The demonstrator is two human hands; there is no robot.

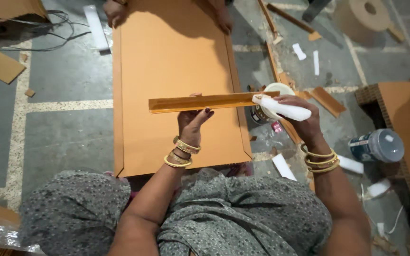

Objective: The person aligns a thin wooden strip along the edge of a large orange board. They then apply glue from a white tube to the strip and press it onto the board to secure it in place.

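Observation:
My left hand (193, 119) holds a long narrow cardboard strip (200, 102) level above a large orange cardboard panel (167, 57) lying on the floor. My right hand (300, 121) grips a white rolled cloth or applicator (281, 108), whose tip touches the strip's right end. Directly under that hand stands an open tin of pale glue (266, 109). Both wrists wear gold bangles.
Another person's hands (115, 12) press on the panel's far edge. A lidded tin (378, 144) lies at the right beside a stack of cardboard (404, 118). Cardboard offcuts (328, 100), white scraps and a tape roll (364, 16) litter the grey floor; cables (48, 28) lie far left.

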